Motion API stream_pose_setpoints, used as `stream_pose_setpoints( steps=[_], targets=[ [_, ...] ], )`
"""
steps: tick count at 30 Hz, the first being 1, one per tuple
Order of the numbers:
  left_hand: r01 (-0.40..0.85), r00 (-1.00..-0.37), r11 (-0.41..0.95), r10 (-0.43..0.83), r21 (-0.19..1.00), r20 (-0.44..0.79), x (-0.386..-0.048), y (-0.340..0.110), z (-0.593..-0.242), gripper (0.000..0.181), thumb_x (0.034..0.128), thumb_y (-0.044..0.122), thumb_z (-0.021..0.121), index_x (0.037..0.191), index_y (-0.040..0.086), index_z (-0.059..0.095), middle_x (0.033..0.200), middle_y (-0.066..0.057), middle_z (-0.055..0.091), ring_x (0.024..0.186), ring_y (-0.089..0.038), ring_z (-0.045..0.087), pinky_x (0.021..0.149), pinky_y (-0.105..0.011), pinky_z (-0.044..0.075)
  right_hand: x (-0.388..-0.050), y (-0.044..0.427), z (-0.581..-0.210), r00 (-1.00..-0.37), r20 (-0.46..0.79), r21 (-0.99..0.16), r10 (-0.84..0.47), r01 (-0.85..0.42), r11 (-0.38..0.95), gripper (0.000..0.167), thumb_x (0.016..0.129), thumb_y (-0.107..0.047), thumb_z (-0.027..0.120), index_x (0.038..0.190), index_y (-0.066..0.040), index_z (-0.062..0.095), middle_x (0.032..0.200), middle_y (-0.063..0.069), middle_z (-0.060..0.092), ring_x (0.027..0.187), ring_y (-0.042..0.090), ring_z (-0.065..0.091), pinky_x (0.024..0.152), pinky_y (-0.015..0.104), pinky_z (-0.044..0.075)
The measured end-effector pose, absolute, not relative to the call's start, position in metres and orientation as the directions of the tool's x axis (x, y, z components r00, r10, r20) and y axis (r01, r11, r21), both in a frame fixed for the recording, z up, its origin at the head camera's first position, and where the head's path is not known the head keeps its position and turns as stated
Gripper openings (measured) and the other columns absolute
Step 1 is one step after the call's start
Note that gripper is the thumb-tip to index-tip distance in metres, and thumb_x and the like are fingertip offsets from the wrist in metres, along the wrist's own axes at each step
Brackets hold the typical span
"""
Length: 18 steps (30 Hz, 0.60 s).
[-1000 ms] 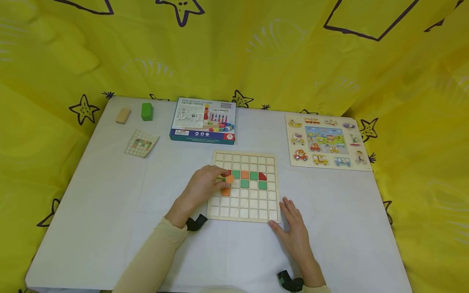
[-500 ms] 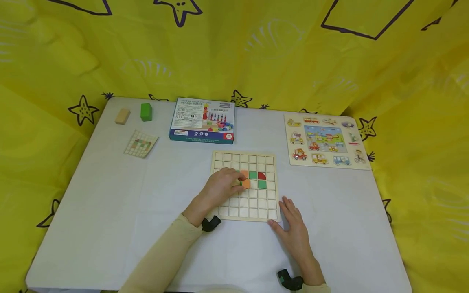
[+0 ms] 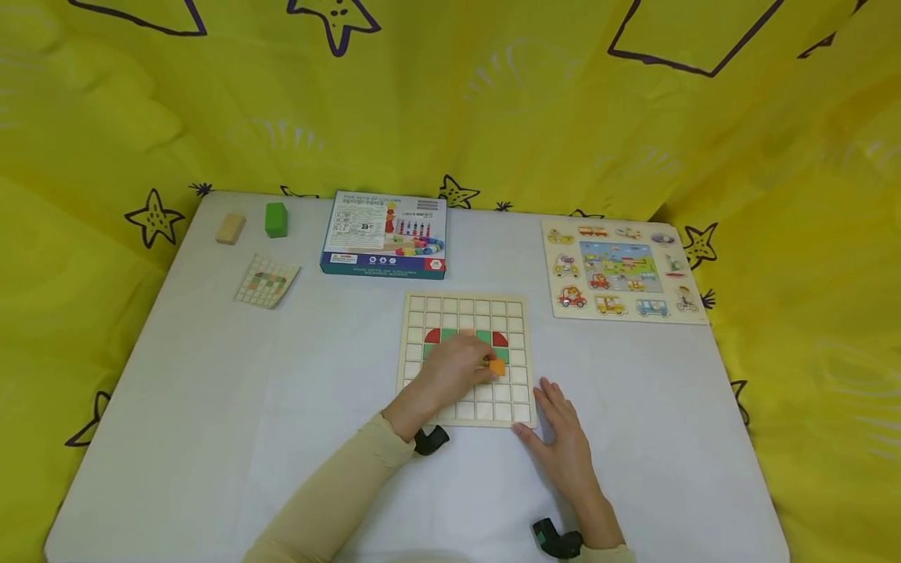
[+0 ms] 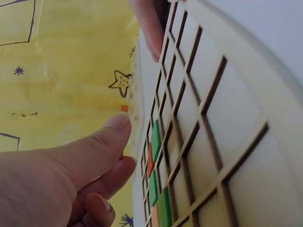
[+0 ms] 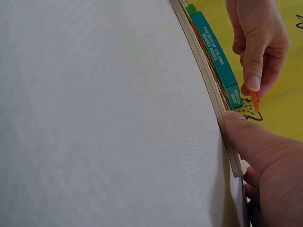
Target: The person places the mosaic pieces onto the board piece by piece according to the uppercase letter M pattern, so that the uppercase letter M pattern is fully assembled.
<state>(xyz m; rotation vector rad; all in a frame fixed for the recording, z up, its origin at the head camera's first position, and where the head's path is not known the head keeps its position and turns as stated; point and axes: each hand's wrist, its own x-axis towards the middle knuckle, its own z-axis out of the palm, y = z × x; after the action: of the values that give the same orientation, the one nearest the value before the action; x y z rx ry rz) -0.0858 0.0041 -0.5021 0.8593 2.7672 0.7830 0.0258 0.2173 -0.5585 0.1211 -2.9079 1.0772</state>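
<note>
Between thumb and fingers my left hand (image 3: pixel 450 371) pinches an orange square tile (image 3: pixel 497 367) above the right part of a wooden grid board (image 3: pixel 464 305). In the right wrist view the tile (image 5: pixel 254 100) is seen edge-on, raised off the board. Green tiles (image 3: pixel 483 336) and red quarter-round tiles (image 3: pixel 500 338) lie in the board's cells; the left hand hides some of the cells. My right hand (image 3: pixel 566 438) lies at the board's lower right corner, its thumb touching the edge and its fingers extended along the side.
Behind the board lies a boxed bead set (image 3: pixel 383 234). A vehicle picture puzzle (image 3: pixel 622 270) is at the back right. Toward the back left are a patterned grid card (image 3: pixel 266 281), a green block (image 3: pixel 277 220) and a plain wooden block (image 3: pixel 230 228).
My left hand has carried the orange tile rightward across the board, from the left cells to the right side, uncovering the left red tile. The right hand has stayed at the corner.
</note>
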Motion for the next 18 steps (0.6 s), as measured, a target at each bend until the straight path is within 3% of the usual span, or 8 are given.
stream_pose_setpoints(
  steps=[7,18],
  targets=[
    [0.502,-0.828,0.727,0.561,0.469,0.017,-0.085,0.014,-0.510,0.027,0.0825,0.032,0.080,0.102,0.014,0.076,0.094,0.005,0.071,0.082,-0.009,0.061,0.069,-0.021,0.049,0.026,0.217,-0.559,-0.997,0.052,-0.643,-0.054,-0.075,0.762,0.073,0.080,-0.029,0.082,0.139,0.002,0.051,0.150,0.014,0.039,0.140,0.034,0.029,0.110,0.054,0.023],
    [0.518,-0.823,0.733,0.568,0.441,0.024,-0.086,0.017,-0.516,0.029,0.0799,0.035,0.081,0.103,0.017,0.076,0.097,0.006,0.071,0.082,-0.012,0.056,0.067,-0.021,0.048,0.025,0.217,-0.558,-0.998,0.040,-0.642,-0.050,-0.064,0.764,0.073,0.081,-0.031,0.081,0.140,0.000,0.050,0.152,0.012,0.038,0.142,0.031,0.027,0.112,0.051,0.021]
  ],
)
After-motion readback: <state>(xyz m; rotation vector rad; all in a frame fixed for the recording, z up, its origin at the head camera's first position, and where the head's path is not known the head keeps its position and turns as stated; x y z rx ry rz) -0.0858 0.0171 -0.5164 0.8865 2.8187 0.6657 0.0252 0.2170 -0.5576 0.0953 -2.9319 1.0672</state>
